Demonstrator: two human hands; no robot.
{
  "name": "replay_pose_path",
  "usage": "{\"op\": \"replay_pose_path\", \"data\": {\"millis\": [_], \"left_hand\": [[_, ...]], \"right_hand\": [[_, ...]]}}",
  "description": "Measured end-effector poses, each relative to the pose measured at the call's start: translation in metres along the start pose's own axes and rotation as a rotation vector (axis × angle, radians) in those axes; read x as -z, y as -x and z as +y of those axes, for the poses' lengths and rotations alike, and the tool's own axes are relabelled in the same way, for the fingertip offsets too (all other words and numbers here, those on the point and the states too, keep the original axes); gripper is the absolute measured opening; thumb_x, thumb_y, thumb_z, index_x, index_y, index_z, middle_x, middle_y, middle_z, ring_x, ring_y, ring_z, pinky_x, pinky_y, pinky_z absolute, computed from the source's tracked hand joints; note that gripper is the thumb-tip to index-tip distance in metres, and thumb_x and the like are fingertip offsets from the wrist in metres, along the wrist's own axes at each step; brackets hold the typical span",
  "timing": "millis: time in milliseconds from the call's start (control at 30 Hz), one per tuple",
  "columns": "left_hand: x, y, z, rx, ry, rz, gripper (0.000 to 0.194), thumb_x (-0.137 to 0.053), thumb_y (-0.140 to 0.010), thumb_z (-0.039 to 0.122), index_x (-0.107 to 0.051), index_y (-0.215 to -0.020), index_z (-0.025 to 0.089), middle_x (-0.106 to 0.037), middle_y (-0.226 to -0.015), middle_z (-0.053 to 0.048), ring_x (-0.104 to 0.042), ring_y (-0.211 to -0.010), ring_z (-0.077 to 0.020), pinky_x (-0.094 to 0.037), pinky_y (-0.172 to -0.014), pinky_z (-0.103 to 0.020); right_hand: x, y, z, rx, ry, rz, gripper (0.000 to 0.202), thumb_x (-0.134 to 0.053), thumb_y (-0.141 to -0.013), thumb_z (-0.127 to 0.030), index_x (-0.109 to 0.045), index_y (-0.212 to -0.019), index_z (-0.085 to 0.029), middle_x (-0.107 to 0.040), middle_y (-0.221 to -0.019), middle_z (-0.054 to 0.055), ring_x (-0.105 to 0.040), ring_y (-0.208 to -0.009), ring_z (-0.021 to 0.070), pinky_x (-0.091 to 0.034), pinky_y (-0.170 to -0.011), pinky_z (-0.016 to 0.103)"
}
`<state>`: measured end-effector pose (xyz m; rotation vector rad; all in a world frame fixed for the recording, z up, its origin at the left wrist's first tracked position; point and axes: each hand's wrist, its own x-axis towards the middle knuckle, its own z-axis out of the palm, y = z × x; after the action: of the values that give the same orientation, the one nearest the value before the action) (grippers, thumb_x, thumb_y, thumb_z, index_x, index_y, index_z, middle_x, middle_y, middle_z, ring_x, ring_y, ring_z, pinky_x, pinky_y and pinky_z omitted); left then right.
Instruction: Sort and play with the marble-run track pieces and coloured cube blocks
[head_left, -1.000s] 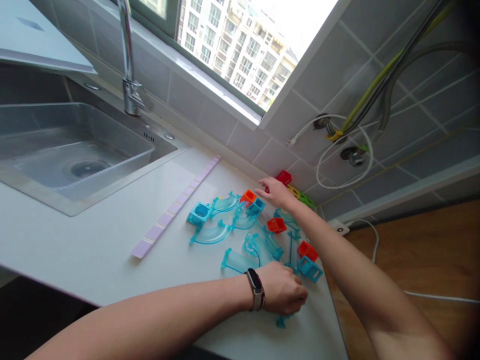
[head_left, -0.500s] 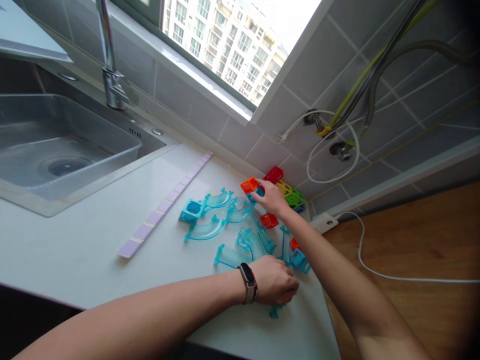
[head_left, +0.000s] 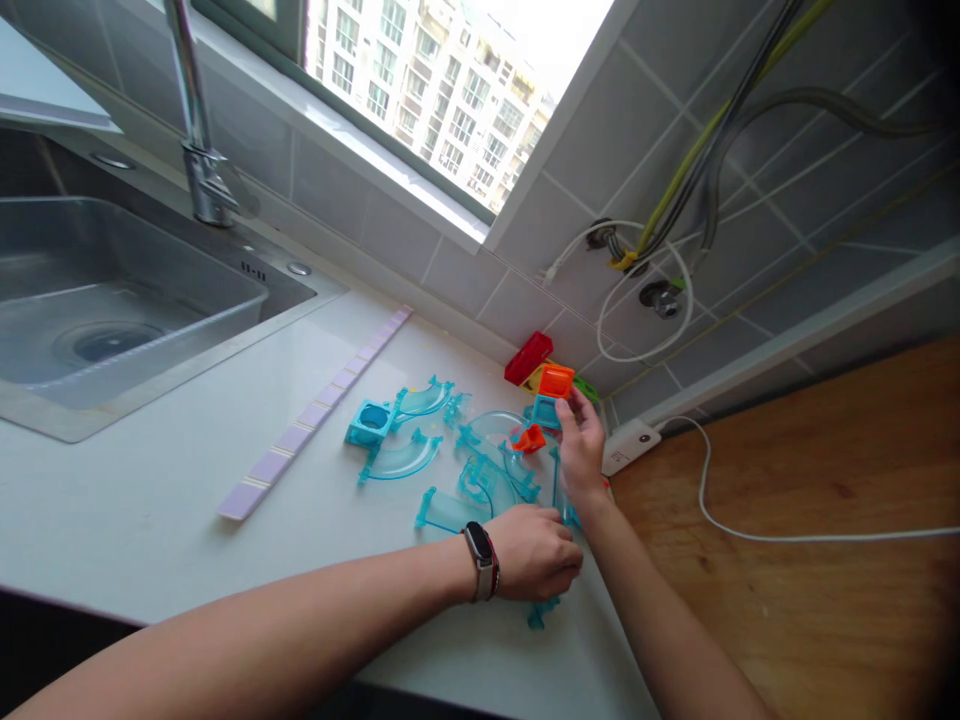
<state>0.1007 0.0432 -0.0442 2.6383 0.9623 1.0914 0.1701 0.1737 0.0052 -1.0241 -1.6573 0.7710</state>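
Note:
My right hand (head_left: 581, 445) is closed on joined toy blocks, an orange block (head_left: 556, 381) above a blue one (head_left: 545, 411), held over the counter. My left hand (head_left: 536, 552), with a dark-faced band on its wrist, rests low on the counter with curled fingers. Whatever those fingers hold is hidden; a clear blue piece (head_left: 543, 611) shows just below them. Curved translucent blue track pieces (head_left: 405, 460) lie to the left, beside a square blue block with a round hole (head_left: 370, 425). A small red-orange piece (head_left: 529, 439) sits below the held blocks.
Red (head_left: 529, 358) and green blocks (head_left: 583, 385) stand against the tiled wall. A lilac strip (head_left: 315, 413) lies across the white counter (head_left: 169, 530). The sink (head_left: 127, 290) and tap (head_left: 202, 180) are at left. A white power strip (head_left: 630, 447) is by the counter's right edge.
My right hand has moved right and turned, bringing the orange and blue blocks with it. My left hand stays in nearly the same place. The view has shifted slightly.

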Motion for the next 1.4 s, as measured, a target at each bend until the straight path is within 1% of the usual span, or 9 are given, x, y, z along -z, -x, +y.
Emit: {"op": "replay_pose_path", "data": {"millis": [300,433,533,633,700,867,1067,1233,1400], "left_hand": [[0.018,-0.005,0.000,0.067,0.026,0.117,0.020,-0.051,-0.099,0.027,-0.068,-0.094,0.019,-0.070,-0.091,-0.007,-0.061,-0.097,-0.0215,-0.048,-0.084,-0.033],[0.029,-0.006,-0.002,0.159,0.002,0.240,0.015,-0.051,-0.099,0.026,-0.063,-0.094,0.019,-0.066,-0.103,-0.009,-0.059,-0.107,-0.0244,-0.049,-0.093,-0.039],[0.035,-0.008,-0.006,0.306,0.035,0.414,0.009,-0.061,-0.095,0.028,-0.057,-0.098,0.019,-0.062,-0.106,-0.009,-0.058,-0.108,-0.0249,-0.049,-0.096,-0.043],[0.038,-0.009,-0.014,0.395,0.184,0.544,0.047,-0.074,-0.087,0.032,-0.049,-0.125,0.020,-0.058,-0.127,-0.012,-0.057,-0.119,-0.0267,-0.050,-0.098,-0.043],[0.038,-0.008,-0.019,0.416,0.310,0.519,0.070,-0.079,-0.083,0.034,-0.040,-0.140,0.022,-0.054,-0.138,-0.014,-0.057,-0.124,-0.0282,-0.050,-0.100,-0.043],[0.037,-0.003,-0.032,0.496,0.452,0.403,0.082,-0.081,-0.081,0.032,-0.036,-0.149,0.024,-0.058,-0.136,-0.014,-0.062,-0.119,-0.0291,-0.049,-0.103,-0.045],[0.051,-0.008,-0.036,0.567,0.604,0.384,0.064,-0.086,-0.076,0.033,-0.052,-0.130,0.022,-0.069,-0.113,-0.007,-0.070,-0.097,-0.0213,-0.057,-0.084,-0.031],[0.073,0.001,-0.034,0.616,0.598,0.356,0.042,-0.078,-0.085,0.035,-0.057,-0.118,0.020,-0.072,-0.100,-0.006,-0.070,-0.084,-0.0180,-0.057,-0.075,-0.027],[0.109,0.020,-0.069,0.717,0.440,0.618,0.052,-0.075,-0.086,0.040,-0.052,-0.129,0.021,-0.071,-0.116,-0.012,-0.073,-0.099,-0.0259,-0.059,-0.085,-0.040]], "right_hand": [[0.042,0.056,0.016,-0.229,-0.359,0.184,0.043,-0.062,-0.090,-0.051,-0.063,-0.127,-0.028,-0.073,-0.102,0.004,-0.071,-0.084,0.0211,-0.060,-0.073,0.035],[0.048,0.075,0.027,-0.136,-0.246,0.225,0.045,-0.057,-0.093,-0.052,-0.064,-0.128,-0.026,-0.072,-0.114,0.007,-0.070,-0.103,0.0262,-0.058,-0.088,0.041],[0.051,0.084,0.024,-0.038,-0.192,0.244,0.044,-0.057,-0.094,-0.050,-0.064,-0.129,-0.025,-0.069,-0.126,0.009,-0.066,-0.117,0.0282,-0.053,-0.100,0.044],[0.053,0.091,0.013,-0.006,-0.185,0.150,0.039,-0.057,-0.096,-0.049,-0.064,-0.127,-0.027,-0.068,-0.127,0.009,-0.066,-0.115,0.0269,-0.054,-0.100,0.043],[0.053,0.093,0.006,0.031,-0.185,0.061,0.036,-0.061,-0.094,-0.046,-0.065,-0.125,-0.028,-0.069,-0.126,0.008,-0.066,-0.114,0.0258,-0.053,-0.100,0.041],[0.056,0.093,-0.005,0.167,-0.243,-0.063,0.037,-0.069,-0.093,-0.037,-0.063,-0.128,-0.026,-0.066,-0.127,0.007,-0.062,-0.120,0.0237,-0.049,-0.103,0.037],[0.056,0.089,-0.002,0.163,-0.218,0.005,0.039,-0.073,-0.090,-0.040,-0.064,-0.125,-0.025,-0.066,-0.125,0.007,-0.064,-0.112,0.0225,-0.052,-0.083,0.031],[0.053,0.090,-0.002,0.218,-0.227,-0.036,0.039,-0.077,-0.087,-0.045,-0.067,-0.119,-0.024,-0.070,-0.117,0.006,-0.066,-0.098,0.0205,-0.051,-0.073,0.029],[0.055,0.087,0.001,0.146,-0.236,0.028,0.029,-0.071,-0.091,-0.047,-0.071,-0.108,-0.024,-0.071,-0.107,0.006,-0.066,-0.091,0.0197,-0.049,-0.068,0.029]]}}
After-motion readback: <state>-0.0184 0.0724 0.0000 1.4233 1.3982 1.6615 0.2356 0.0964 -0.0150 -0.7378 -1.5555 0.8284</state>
